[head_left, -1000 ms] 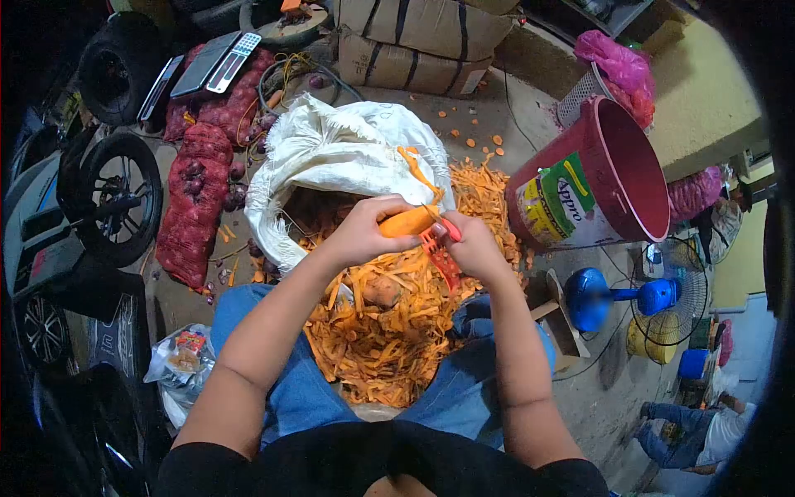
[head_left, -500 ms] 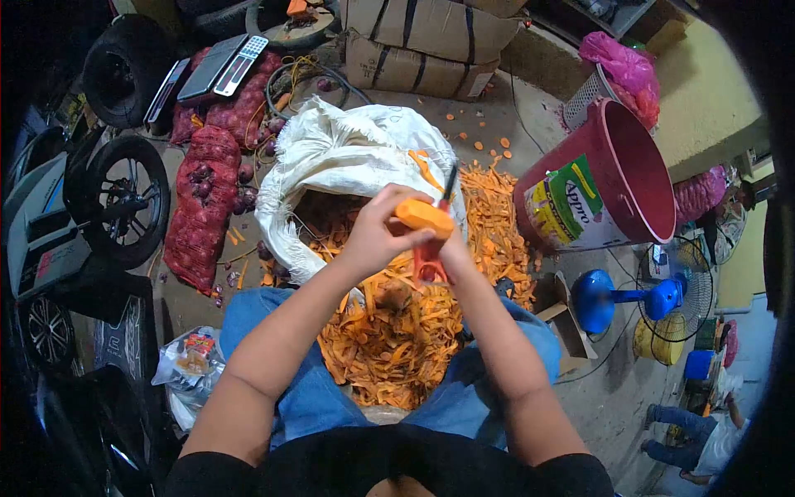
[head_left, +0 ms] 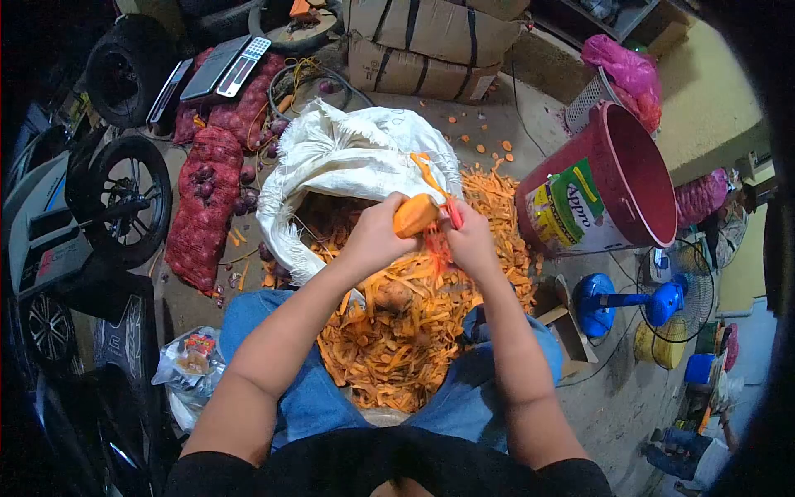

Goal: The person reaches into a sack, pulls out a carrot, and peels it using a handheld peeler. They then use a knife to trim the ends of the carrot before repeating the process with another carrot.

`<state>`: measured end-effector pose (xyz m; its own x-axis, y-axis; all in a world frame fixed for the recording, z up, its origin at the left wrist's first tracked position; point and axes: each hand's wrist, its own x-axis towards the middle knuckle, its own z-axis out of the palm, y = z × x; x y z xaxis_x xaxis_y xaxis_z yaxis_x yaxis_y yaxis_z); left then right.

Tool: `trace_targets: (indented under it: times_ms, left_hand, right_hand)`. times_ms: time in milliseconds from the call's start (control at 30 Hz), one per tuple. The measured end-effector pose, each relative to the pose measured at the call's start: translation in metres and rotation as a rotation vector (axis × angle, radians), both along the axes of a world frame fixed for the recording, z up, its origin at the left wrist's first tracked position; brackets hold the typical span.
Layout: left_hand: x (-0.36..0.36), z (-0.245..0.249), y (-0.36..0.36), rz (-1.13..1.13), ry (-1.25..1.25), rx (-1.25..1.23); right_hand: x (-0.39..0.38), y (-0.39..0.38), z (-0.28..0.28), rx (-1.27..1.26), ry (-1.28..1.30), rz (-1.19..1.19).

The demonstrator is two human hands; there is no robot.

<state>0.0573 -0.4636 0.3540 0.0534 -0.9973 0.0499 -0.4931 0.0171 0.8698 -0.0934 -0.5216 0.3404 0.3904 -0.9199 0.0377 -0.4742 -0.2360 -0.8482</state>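
My left hand (head_left: 377, 236) is closed around a thick, peeled-looking carrot (head_left: 416, 217), its blunt end toward me. In my right hand (head_left: 472, 240) is a red-handled peeler (head_left: 454, 214), right beside the carrot; part of it is smeared by motion. Both hands are over a heap of orange peelings (head_left: 385, 356) between my knees. A brownish, unpeeled-looking root (head_left: 394, 296) lies on that heap. Just beyond my hands, a white woven sack (head_left: 356, 161) gapes open with peelings inside, and a long orange strip (head_left: 426, 172) hangs on its edge.
On the right stand a tilted maroon bucket (head_left: 571, 137), an open cardboard box (head_left: 571, 340) and a blue fan (head_left: 629, 300). Red net bags of onions (head_left: 203, 232) lie left, near a wheel (head_left: 131, 199). Taped cartons (head_left: 422, 70) sit behind. A person (head_left: 691, 455) is far right.
The carrot has turned in my left hand, its end now facing me more. My right hand has moved slightly right and the peeler has swung down from its upright pose.
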Motion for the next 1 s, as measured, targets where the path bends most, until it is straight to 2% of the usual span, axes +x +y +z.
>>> trace_targets:
  times_ms: [33, 100, 167, 233, 400, 467, 567, 633, 700, 733, 833, 900, 1000]
  left_hand:
    - [0.002, -0.001, -0.002, 0.017, -0.018, -0.001]
    - [0.004, -0.001, -0.003, 0.032, -0.036, -0.001]
    - [0.003, -0.001, -0.002, 0.035, -0.022, -0.044]
    - [-0.001, -0.001, -0.002, 0.033, -0.026, -0.062]
    - [-0.005, -0.001, -0.003, -0.029, -0.034, -0.129]
    - [-0.007, 0.005, -0.001, -0.117, 0.043, -0.020]
    - [-0.005, 0.002, -0.002, -0.145, 0.167, -0.011]
    - [-0.008, 0.013, 0.006, -0.394, 0.092, -0.159]
    - [-0.020, 0.029, 0.022, -0.526, 0.219, -0.015]
    - [-0.017, 0.021, 0.020, -0.483, 0.215, -0.025]
    - [-0.010, 0.011, 0.016, -0.391, 0.256, 0.012]
    - [-0.007, 0.009, 0.015, -0.358, 0.295, 0.056]
    - [-0.003, -0.007, 0.014, -0.374, 0.192, 0.126]
  right_hand:
    - [-0.003, 0.002, 0.010, 0.058, 0.129, 0.038]
    - [-0.008, 0.006, 0.012, 0.025, 0.168, 0.079]
    - [-0.013, 0.008, 0.010, -0.074, 0.344, 0.133]
    - [-0.013, 0.009, 0.010, -0.039, 0.327, 0.153]
    - [-0.016, 0.008, 0.005, -0.173, 0.306, 0.119]
    - [-0.017, 0.007, 0.005, -0.166, 0.292, 0.113]
    - [-0.017, 0.003, -0.005, -0.153, 0.264, 0.075]
    - [-0.021, -0.006, -0.018, -0.146, 0.247, 0.041]
    - [-0.034, -0.022, -0.037, 0.312, 0.148, -0.091]
    - [-0.036, -0.029, -0.057, 0.289, 0.334, -0.124]
    - [-0.026, -0.018, -0.063, 0.286, 0.319, 0.016]
    - [-0.022, -0.010, -0.056, 0.184, 0.344, 0.021]
    - [-0.021, -0.010, -0.046, 0.170, 0.397, 0.019]
